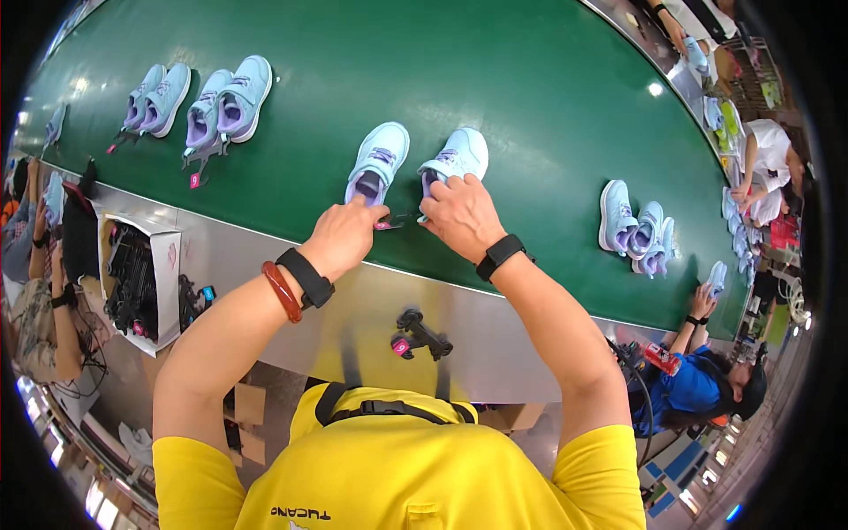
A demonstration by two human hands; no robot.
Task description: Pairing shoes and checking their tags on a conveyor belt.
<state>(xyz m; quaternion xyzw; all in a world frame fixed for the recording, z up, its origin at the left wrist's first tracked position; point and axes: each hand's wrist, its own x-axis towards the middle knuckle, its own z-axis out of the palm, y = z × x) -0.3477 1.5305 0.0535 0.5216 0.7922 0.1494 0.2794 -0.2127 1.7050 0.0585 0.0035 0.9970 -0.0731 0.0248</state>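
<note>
Two light blue sneakers with purple lining lie on the green belt in front of me, toes pointing away. My left hand (346,231) is closed at the heel of the left sneaker (382,155), a fingertip at its opening. My right hand (464,215) grips the heel of the right sneaker (465,152), its fingers bent over the collar. A thin black shoe hanger (405,221) with a pink tag shows between the hands, by my left thumb. Its ends are hidden by my fingers.
More paired sneakers (231,102) on hangers lie to the left, others (638,228) to the right. Loose black hangers (424,336) lie on the metal ledge (495,318). A white box (166,283) of black hangers stands at left. Co-workers (698,389) work along both sides.
</note>
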